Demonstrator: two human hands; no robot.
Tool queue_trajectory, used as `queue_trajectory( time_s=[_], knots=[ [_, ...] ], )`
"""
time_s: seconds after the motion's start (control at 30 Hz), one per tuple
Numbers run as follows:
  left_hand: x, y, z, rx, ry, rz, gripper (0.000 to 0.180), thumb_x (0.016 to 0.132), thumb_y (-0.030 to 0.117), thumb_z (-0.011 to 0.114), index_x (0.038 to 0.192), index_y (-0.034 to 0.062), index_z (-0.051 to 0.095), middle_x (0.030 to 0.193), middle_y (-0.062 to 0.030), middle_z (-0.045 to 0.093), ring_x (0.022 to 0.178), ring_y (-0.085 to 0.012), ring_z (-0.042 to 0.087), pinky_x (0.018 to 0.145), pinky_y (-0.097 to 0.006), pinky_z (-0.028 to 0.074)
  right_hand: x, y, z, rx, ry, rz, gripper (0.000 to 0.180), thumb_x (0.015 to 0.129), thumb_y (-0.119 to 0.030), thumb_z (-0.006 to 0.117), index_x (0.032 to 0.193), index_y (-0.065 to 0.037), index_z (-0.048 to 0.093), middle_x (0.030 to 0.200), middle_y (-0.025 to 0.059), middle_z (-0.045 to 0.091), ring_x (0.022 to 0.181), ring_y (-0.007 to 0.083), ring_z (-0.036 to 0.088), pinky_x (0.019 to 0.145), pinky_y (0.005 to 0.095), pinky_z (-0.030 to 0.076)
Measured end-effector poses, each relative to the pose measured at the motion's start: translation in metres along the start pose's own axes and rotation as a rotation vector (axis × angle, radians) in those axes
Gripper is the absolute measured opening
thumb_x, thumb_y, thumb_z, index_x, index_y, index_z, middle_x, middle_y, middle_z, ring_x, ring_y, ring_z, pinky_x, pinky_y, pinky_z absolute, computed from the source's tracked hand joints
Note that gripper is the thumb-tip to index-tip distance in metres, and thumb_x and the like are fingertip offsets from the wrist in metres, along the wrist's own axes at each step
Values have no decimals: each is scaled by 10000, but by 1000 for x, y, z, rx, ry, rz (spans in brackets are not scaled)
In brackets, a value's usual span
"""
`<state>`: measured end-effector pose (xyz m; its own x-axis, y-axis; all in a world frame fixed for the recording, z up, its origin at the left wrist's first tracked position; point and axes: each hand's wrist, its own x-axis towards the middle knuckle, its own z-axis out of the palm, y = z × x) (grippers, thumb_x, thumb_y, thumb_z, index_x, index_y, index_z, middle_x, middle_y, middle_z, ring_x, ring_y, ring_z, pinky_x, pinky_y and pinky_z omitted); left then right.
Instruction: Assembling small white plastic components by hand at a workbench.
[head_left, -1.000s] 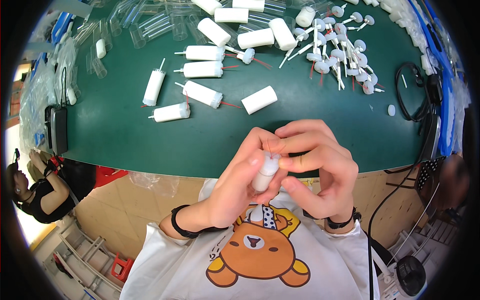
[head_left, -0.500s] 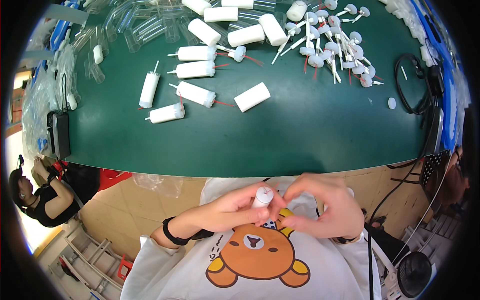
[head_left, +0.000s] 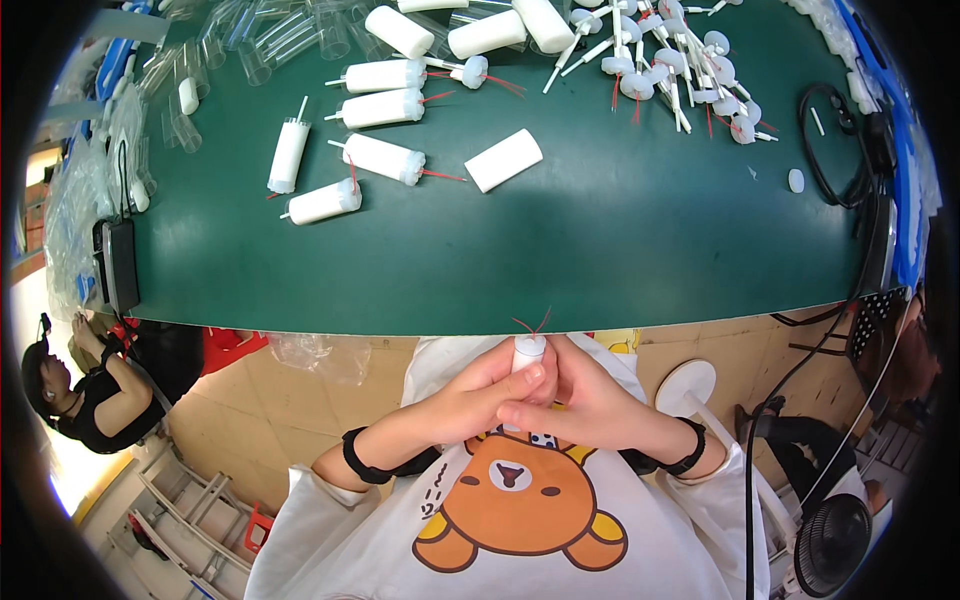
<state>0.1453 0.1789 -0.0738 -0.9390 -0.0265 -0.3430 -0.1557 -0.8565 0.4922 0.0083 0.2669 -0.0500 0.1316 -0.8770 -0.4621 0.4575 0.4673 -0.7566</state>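
Both hands are closing around a small white plastic cylinder [head_left: 527,356], holding it upright close to the chest, just below the near edge of the green table [head_left: 600,240]. The left hand [head_left: 470,397] is wrapping its fingers across the front of the cylinder, and the right hand [head_left: 585,397] is pressing in from the other side, so only the cylinder's top is showing between them. Two thin red wires [head_left: 531,323] are sticking up out of that top. Each wrist is wearing a black band, and the sleeves belong to a white shirt with a cartoon bear [head_left: 520,495] on it.

Further out on the table, several finished white cylinders with stems [head_left: 375,108] are lying on their sides at the left, with one plain white cylinder [head_left: 503,160] a little apart to their right. A heap of white plungers with round caps [head_left: 675,65] is sitting at the far right of the table, and clear plastic tubes [head_left: 250,50] are piled at the far left. A black cable [head_left: 830,130] is looping near the right edge. A second person in black [head_left: 95,400] is crouching on the floor at the left.
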Motion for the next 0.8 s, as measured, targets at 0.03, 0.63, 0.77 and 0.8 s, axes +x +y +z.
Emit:
queue_trajectory(
  time_s=[0.03,0.63,0.77,0.8],
  knots=[
    [0,-2,0,-76,18,11,210,972,285,383,943,81,425,757,22,397,635,-66,358,571,-205,328,0,2,2,3,0,0,563,812,-102,656,1255,7,326,1102,81,497,987,136,522,865,301,433],
    [1,21,11,-91,142,-140,286,955,332,425,809,86,420,706,21,389,584,-85,358,516,-232,319,13,0,25,314,264,202,434,810,-106,645,1144,23,401,1070,123,563,859,118,564,606,238,488],
    [0,25,11,-122,145,-175,275,958,314,426,809,83,423,702,23,383,590,-73,340,516,-229,307,19,10,29,362,258,43,381,825,-112,621,1112,33,415,994,101,566,770,88,556,566,219,463],
    [0,27,14,-131,175,-184,277,960,308,422,805,80,422,701,24,382,594,-67,335,517,-227,304,20,11,30,328,295,7,351,832,-109,610,1089,39,424,923,83,571,709,70,542,537,213,443]
  ],
)
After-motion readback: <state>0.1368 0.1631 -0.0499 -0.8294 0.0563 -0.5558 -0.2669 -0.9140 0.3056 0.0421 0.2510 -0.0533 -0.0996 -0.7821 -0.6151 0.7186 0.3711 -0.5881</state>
